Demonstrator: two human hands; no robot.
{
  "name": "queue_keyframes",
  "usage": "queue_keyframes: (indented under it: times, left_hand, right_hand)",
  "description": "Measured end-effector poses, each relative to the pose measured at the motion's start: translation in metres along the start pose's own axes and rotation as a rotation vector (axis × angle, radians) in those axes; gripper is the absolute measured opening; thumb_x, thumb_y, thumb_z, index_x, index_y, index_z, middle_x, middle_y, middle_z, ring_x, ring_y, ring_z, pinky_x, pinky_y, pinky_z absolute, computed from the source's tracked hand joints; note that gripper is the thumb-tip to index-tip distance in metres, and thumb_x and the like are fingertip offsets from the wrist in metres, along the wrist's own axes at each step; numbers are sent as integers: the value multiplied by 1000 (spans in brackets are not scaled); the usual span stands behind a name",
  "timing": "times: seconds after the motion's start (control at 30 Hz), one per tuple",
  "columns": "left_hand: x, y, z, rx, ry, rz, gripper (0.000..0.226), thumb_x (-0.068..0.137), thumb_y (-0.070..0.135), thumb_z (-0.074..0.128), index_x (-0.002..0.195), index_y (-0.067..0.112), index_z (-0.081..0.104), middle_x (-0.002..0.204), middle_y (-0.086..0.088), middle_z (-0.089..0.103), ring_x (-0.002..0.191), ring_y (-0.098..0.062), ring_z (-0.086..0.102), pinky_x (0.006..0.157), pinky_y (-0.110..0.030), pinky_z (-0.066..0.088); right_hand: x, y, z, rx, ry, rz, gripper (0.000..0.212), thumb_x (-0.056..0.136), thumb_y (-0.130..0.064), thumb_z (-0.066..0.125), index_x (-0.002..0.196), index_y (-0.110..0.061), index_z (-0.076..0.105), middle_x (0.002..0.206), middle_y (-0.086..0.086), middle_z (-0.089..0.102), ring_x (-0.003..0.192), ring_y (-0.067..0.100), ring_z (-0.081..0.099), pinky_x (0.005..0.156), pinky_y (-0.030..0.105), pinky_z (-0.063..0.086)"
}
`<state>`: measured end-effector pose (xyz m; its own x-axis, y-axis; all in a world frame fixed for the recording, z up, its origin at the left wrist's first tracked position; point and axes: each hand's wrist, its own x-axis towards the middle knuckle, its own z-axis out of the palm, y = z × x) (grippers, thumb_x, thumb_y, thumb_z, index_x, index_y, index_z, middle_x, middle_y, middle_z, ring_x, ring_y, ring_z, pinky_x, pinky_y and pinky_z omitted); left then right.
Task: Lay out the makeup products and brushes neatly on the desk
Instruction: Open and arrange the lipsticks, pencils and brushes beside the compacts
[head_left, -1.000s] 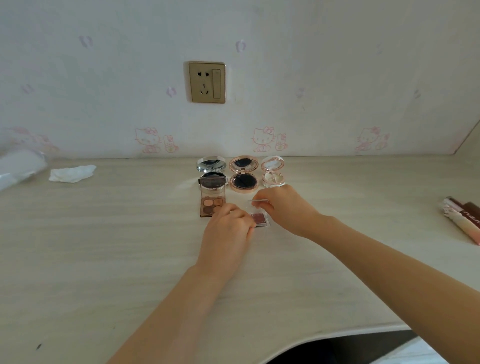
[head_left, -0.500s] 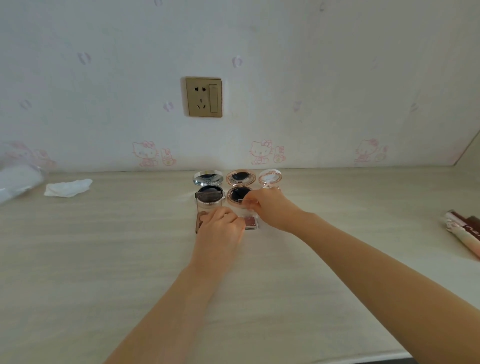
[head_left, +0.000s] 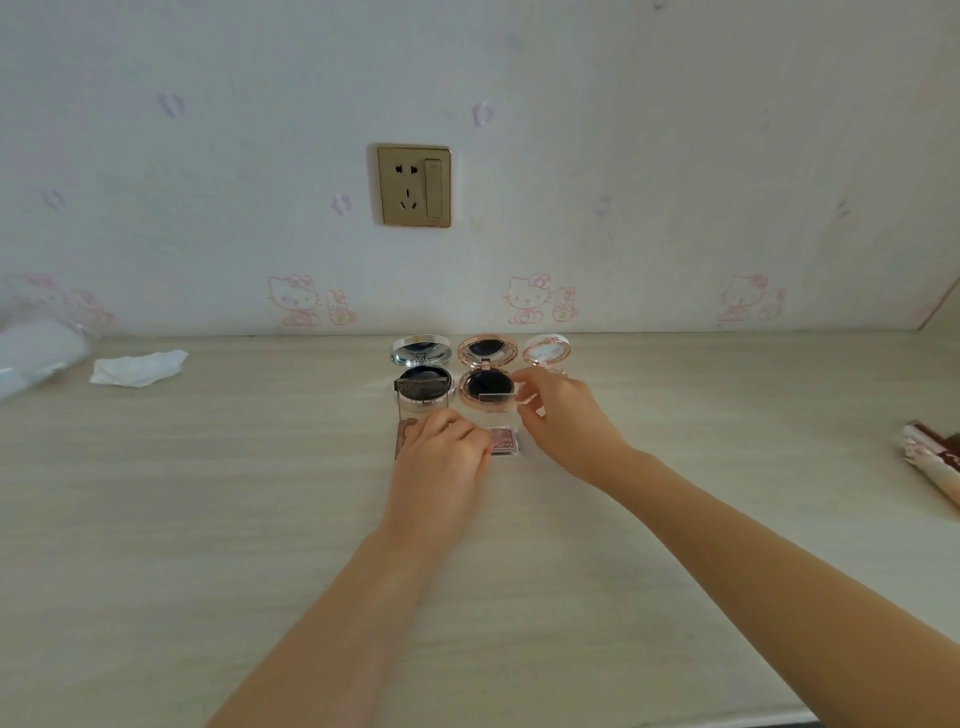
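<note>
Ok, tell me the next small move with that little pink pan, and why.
Probably tip the clear lid fully back, so it stands open like the three round compacts behind. The right hand pinches it raised over the small pink eyeshadow pan, which the left hand steadies.

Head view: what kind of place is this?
Probably a bedroom vanity desk at home: a pale wood desk against cartoon-cat wallpaper, a wall socket, and open makeup compacts lined up by the wall.

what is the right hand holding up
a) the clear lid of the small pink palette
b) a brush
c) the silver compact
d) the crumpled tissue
a: the right hand pinches the clear lid raised above the small pink palette, which lies open on the desk.
</note>
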<state>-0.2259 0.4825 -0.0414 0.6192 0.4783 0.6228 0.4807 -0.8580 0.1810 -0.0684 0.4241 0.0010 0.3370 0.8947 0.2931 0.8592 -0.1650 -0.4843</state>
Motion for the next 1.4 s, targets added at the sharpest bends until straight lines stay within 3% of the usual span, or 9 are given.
queue_keyframes:
  times: [0.17,0.33,0.67,0.93,1.0,1.23,1.4]
  left_hand:
    - [1,0,0,8,-3,-25,4,76,17,75,77,17,71,75,7,66,89,-20,59,83,-26,35]
    - [2,0,-1,7,-18,-31,4,77,18,75,76,17,71,75,8,66,89,-20,59,82,-27,37]
    - [2,-3,0,5,-35,-34,5,76,16,76,79,16,71,77,6,66,90,-21,60,82,-27,37]
    - [0,8,-6,-8,-28,-18,15,75,19,75,89,16,71,90,7,68,98,-18,60,85,-29,42]
    - [0,16,-8,0,-28,35,15,75,18,75,89,17,72,92,9,69,101,-17,60,88,-25,40]
    - [9,62,-1,-33,-193,145,19,79,20,72,97,17,74,106,4,73,112,-22,62,86,-36,52]
    - [24,124,10,-162,-277,201,27,93,23,55,117,16,66,122,6,66,130,-18,47,100,-29,40]
  right_hand:
    - [-36,7,7,-66,-40,62,40,94,-24,52,132,-11,49,126,4,59,119,23,50,97,32,41]
    - [-50,7,14,-132,-58,-44,33,95,-23,50,123,-8,58,130,8,55,124,24,46,103,24,30]
    - [-53,6,17,-141,-28,-79,35,95,-20,49,126,-6,57,133,10,53,125,26,46,107,29,34]
    - [-62,8,6,-138,-57,-39,41,96,-23,47,134,-6,47,134,9,49,133,25,37,109,28,29]
    - [-70,13,-2,-165,-64,-26,42,98,-24,46,137,-8,44,139,8,46,138,23,31,111,26,24]
    - [-104,49,-43,-271,-41,30,44,98,-22,45,140,-9,41,143,5,43,142,22,26,112,28,24]
    - [-140,82,-84,-338,14,128,44,99,-27,44,140,-12,42,143,4,45,141,20,27,111,27,26]
